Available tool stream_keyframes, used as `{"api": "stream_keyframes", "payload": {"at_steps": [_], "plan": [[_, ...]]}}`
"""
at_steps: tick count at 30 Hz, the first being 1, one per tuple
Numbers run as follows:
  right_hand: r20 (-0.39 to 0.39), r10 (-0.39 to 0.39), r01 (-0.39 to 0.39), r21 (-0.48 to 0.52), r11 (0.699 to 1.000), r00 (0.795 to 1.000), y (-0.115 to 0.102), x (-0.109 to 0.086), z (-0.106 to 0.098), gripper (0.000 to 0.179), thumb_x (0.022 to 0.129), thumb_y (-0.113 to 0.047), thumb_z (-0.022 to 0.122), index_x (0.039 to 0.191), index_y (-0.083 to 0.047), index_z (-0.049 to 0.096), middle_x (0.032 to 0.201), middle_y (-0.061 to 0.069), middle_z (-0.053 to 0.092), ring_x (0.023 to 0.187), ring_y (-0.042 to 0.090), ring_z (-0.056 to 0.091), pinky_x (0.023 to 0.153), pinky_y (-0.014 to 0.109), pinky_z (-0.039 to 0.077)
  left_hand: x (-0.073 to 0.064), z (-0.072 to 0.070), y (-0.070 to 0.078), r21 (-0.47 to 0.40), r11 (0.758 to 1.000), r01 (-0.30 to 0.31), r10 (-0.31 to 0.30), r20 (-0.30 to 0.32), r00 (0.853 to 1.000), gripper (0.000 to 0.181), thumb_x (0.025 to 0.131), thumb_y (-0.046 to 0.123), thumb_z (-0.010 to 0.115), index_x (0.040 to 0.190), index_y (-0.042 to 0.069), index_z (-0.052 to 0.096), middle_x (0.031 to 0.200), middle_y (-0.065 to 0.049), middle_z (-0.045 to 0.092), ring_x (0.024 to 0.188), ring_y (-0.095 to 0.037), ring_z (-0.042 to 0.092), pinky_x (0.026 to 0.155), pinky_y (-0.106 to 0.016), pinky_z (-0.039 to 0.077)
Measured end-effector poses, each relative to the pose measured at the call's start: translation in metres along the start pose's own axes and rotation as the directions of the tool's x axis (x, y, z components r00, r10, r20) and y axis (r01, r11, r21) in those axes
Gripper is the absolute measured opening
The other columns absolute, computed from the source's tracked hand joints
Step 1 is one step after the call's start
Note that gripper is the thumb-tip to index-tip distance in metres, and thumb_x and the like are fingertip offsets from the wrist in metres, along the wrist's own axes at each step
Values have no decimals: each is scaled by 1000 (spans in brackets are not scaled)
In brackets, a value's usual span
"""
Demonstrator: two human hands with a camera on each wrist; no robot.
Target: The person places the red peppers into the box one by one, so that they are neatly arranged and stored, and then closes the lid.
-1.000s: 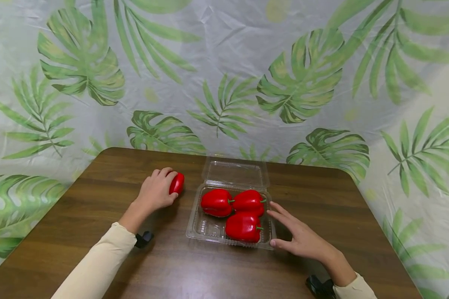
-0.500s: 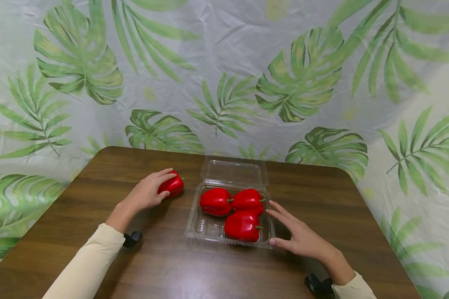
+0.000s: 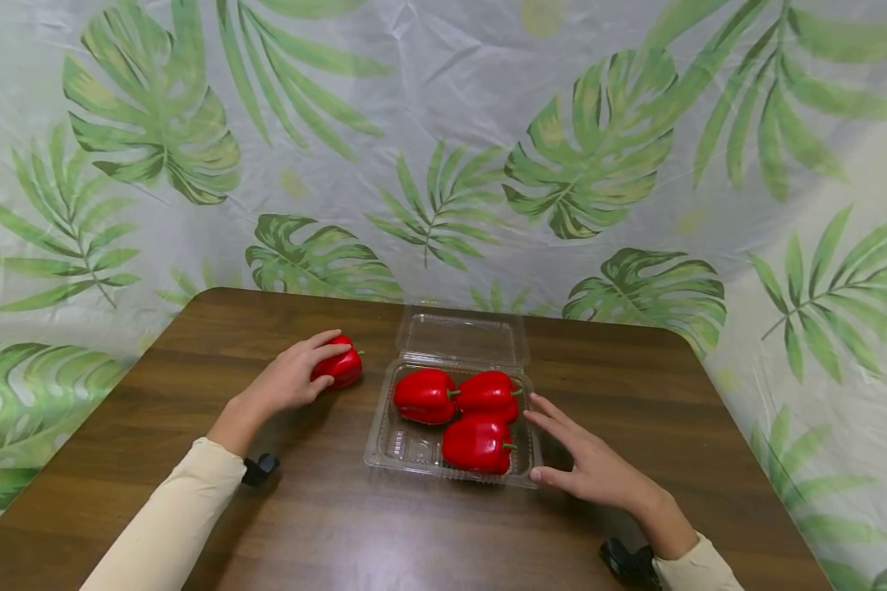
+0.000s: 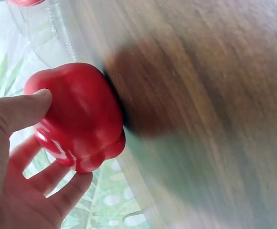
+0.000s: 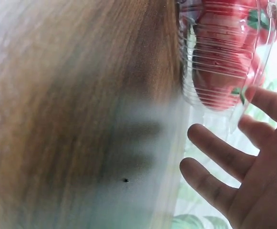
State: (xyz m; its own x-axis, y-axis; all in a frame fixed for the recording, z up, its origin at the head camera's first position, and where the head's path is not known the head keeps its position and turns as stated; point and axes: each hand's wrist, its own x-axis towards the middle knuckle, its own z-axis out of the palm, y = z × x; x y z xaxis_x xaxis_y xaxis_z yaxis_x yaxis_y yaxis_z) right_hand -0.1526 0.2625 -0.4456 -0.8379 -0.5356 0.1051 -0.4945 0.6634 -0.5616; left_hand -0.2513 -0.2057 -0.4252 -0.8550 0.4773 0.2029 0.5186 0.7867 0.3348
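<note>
In the head view my left hand (image 3: 284,379) grips a red bell pepper (image 3: 346,367) on the left part of the table, its green stem pointing right. The left wrist view shows the thumb on one side of this pepper (image 4: 81,114) and the fingers around the other, the pepper close against the wood. A clear plastic clamshell box (image 3: 412,447) lies opened to its right, holding three more red bell peppers (image 3: 477,445). My right hand (image 3: 602,464) has its fingers spread beside the box's right rim, fingertips right at the edge, gripping nothing.
The box's clear lid (image 3: 458,338) is folded back toward the far edge of the brown wooden table (image 3: 384,542). Inside the box, the front left corner shows bare plastic. A leaf-patterned curtain (image 3: 443,98) hangs behind the table.
My left hand has shifted a little to the left and the pepper it grips has turned, so that its stem now shows. The right hand stays beside the box.
</note>
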Motion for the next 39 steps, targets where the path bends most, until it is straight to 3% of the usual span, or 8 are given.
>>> {"api": "stream_keyframes", "payload": {"at_steps": [19, 27, 35, 39], "plan": [[5, 4, -4, -7, 1000, 1000, -2, 2, 0, 77, 88, -45, 70, 153, -16, 38, 167, 9, 21, 148, 40, 33, 104, 67, 42, 3, 4, 0, -7, 998, 58, -58, 6, 998, 53, 88, 10, 70, 139, 10, 55, 151, -24, 43, 131, -48, 48, 105, -65, 42], [9, 2, -1, -20, 1000, 1000, -2, 2, 0, 77, 88, -45, 70, 153, -17, 39, 166, 9, 22, 148, 39, 33, 104, 66, 42, 0, 5, -4, -15, 999, 41, -41, -4, 999, 54, 89, 11, 71, 140, 10, 54, 151, -22, 44, 130, -47, 50, 104, -63, 44], [1, -7, 7, -30, 1000, 1000, -3, 2, -2, 76, 89, -44, 70, 152, -16, 39, 166, 10, 22, 147, 40, 35, 103, 66, 44, -5, -1, -2, -46, 999, 19, -22, -70, 997, 55, 87, 11, 73, 139, 11, 55, 151, -21, 45, 131, -46, 49, 103, -62, 46], [3, -11, 11, -31, 999, 1000, -3, 2, -3, 76, 88, -44, 70, 152, -16, 39, 166, 10, 23, 147, 40, 35, 103, 66, 43, -5, -7, 4, -56, 998, -28, 21, -129, 991, 56, 86, 9, 75, 138, 11, 56, 150, -20, 46, 130, -45, 50, 102, -61, 47]]}}
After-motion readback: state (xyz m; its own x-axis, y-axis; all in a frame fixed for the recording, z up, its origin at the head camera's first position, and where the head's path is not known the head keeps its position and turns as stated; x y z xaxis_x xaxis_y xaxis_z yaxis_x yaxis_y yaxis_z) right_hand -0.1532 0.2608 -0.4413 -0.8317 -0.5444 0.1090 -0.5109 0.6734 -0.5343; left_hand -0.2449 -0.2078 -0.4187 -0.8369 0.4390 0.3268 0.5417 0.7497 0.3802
